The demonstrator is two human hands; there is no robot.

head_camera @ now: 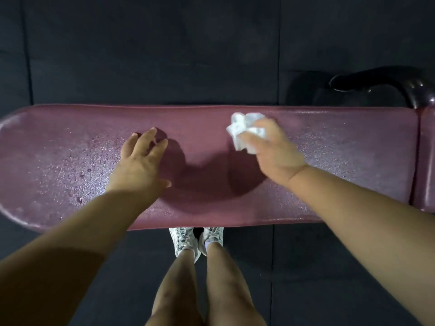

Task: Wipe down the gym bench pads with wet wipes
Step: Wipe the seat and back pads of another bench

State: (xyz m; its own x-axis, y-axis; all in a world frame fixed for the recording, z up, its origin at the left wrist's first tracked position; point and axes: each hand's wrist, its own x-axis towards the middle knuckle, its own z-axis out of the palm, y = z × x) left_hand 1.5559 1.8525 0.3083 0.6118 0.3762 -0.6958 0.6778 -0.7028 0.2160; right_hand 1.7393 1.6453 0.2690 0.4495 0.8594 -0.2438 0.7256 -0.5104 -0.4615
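Two grips: both bare and reaching over the worktop pad [341, 175], well apart from each other.
Left grip [138, 161]: palm down, fingers straight and spread apart, holding nothing. The fingertips are at the pad surface left of centre, though contact cannot be told for sure.
Right grip [273, 151]: fingers curled and clamped on a white wipe [244, 130]. This grip is blurred.
Wipe: crumpled into a bunch that sticks out past the fingers, toward the far edge. It sits over the pad, right of centre.
Worktop pad: a long maroon gym cushion running left to right across the view, with a rounded left end. Fine droplets and a wet sheen show on the left part and again to the right. The middle lies in the shadow of the arms.
Second pad [426, 161]: same maroon, set against the right end with a narrow seam between, and cut off by the frame edge.
Metal frame [414, 90]: a dark curved tube behind the right end.
Floor [141, 55]: dark tiles with visible seams.
Sneakers [186, 241]: pale and patterned, side by side at the pad's near edge, with bare legs [179, 290] above.
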